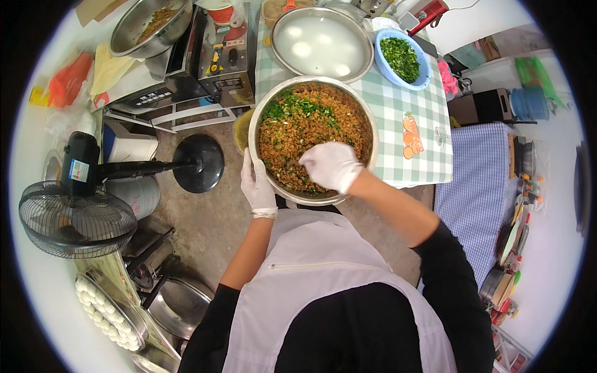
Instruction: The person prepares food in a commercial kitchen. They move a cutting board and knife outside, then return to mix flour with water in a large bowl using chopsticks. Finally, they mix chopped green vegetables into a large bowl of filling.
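Note:
A large stainless steel bowl stands before me at the near edge of the table, partly over it. It holds a brown, crumbly minced mixture, with chopped green scallions heaped mostly at its far left. My left hand, in a white glove, grips the bowl's near left rim, thumb at the rim and fingers along the outside. Also gloved, my right hand is down in the near right part of the mixture. Its fingers are curled and blurred; whether any mixture is held in them is hidden.
Behind the bowl sit a wide basin of cloudy water and a blue bowl of chopped greens on a checked tablecloth. A tilted steel bowl is at upper left. A black fan and a tray of dough balls are at left.

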The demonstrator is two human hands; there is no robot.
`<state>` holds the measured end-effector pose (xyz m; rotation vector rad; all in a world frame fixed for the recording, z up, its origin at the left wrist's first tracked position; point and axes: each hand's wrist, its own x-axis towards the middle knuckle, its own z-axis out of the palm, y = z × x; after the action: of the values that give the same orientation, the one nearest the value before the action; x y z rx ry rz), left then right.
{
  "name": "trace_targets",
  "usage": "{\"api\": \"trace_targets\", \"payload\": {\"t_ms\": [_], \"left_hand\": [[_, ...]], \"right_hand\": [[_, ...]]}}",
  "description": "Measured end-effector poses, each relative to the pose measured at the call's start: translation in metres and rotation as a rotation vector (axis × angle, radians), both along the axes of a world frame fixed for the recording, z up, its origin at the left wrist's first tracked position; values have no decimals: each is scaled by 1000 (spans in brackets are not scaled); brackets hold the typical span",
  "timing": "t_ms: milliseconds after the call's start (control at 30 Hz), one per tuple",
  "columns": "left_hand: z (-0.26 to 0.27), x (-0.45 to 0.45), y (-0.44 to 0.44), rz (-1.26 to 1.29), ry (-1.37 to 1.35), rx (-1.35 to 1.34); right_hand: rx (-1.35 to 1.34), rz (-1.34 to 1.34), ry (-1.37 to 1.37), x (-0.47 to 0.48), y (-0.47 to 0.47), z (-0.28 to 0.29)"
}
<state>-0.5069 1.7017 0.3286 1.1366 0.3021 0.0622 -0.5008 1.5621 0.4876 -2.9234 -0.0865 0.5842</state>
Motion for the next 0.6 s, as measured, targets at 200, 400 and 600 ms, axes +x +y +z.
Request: {"api": "trace_targets", "payload": {"t_ms": [200, 400, 600], "left_hand": [[-1, 8, 1, -23, -39, 194], [9, 14, 5, 37, -118, 367], [13, 27, -5, 83, -261, 565]], "right_hand": [[-122, -12, 140, -4, -32, -1], [110, 15, -149, 7, -10, 25], [-166, -60, 187, 6, 2, -19]]}}
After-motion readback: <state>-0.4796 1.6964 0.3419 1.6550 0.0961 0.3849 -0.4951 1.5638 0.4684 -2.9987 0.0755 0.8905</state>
